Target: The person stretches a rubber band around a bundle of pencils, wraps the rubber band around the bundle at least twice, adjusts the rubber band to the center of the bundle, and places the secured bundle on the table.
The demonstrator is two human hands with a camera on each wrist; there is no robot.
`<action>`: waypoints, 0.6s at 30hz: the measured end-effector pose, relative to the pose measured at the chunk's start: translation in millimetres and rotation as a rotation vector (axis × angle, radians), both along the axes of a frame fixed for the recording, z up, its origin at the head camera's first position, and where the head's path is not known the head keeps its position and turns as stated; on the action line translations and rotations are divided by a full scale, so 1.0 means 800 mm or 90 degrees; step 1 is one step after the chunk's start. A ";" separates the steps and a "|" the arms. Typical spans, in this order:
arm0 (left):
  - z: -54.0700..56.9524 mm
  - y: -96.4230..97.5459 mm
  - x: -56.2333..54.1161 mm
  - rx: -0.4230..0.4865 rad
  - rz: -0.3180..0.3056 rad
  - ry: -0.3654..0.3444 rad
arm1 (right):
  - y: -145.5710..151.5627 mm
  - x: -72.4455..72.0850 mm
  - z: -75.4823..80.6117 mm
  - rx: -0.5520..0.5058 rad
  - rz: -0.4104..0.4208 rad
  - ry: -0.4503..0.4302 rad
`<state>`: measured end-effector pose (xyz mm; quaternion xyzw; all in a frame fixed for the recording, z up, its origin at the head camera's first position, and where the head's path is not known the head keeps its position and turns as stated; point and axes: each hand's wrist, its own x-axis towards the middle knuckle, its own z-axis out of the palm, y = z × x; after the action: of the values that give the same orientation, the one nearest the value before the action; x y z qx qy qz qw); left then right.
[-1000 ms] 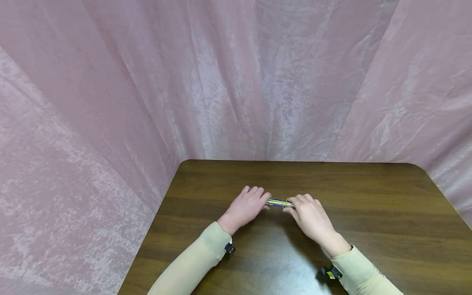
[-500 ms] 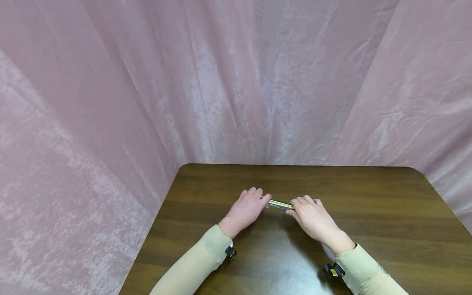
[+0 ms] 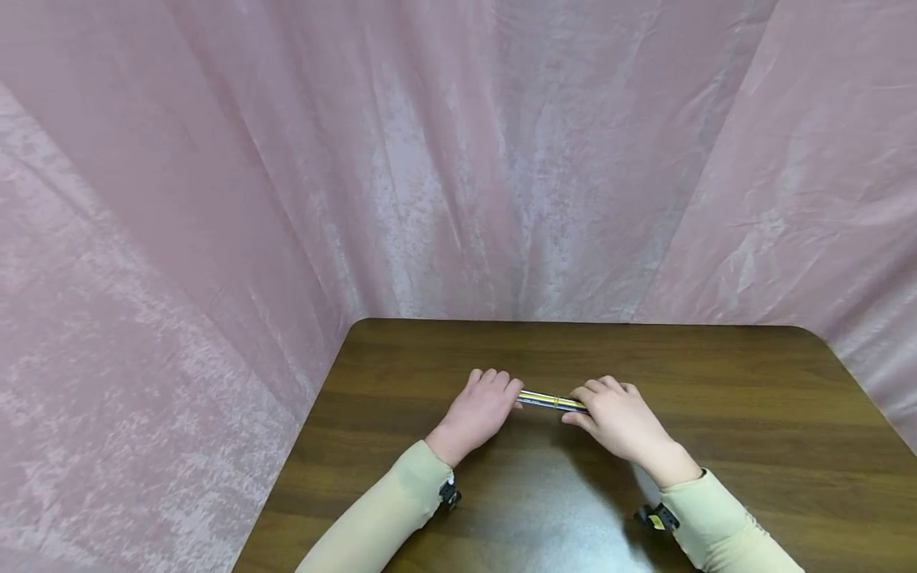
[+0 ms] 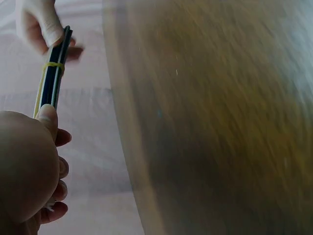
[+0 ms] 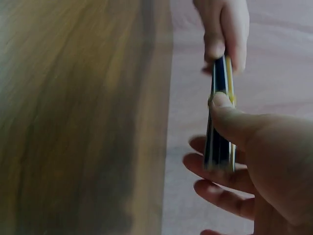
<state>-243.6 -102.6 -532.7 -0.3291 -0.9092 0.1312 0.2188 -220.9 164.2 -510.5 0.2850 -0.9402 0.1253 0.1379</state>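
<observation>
A bundle of slim pencils [image 3: 540,399], dark blue, white and yellow, is held level between the two hands above the table. A thin yellow rubber band [image 4: 54,65] goes round it. The left hand [image 3: 480,410] grips the bundle's left end, its thumb along the dark side and its fingers curled behind. At the right end, the right hand [image 3: 619,418] pinches the pencils between thumb and fingers; in the right wrist view its thumb [image 5: 222,103] lies close to the band [image 5: 232,100]. The pencils' left ends are hidden in the left hand.
A brown wooden table [image 3: 573,350] with rounded far corners lies under the hands. Pink velvet curtains [image 3: 444,159] hang behind it and along the left. Small black cameras [image 3: 450,493] sit on both wrists.
The right hand has shifted a little to the right along the bundle, so more of the pencils shows between the hands. The left hand has kept its grip, nearly in place.
</observation>
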 end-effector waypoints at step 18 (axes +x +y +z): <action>-0.005 -0.004 0.009 0.027 -0.004 0.014 | -0.036 0.013 -0.009 0.016 0.046 0.059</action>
<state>-236.2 -105.7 -537.0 -0.3259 -0.9082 0.1145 0.2362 -210.4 135.1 -517.5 0.3260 -0.9235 0.1052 0.1729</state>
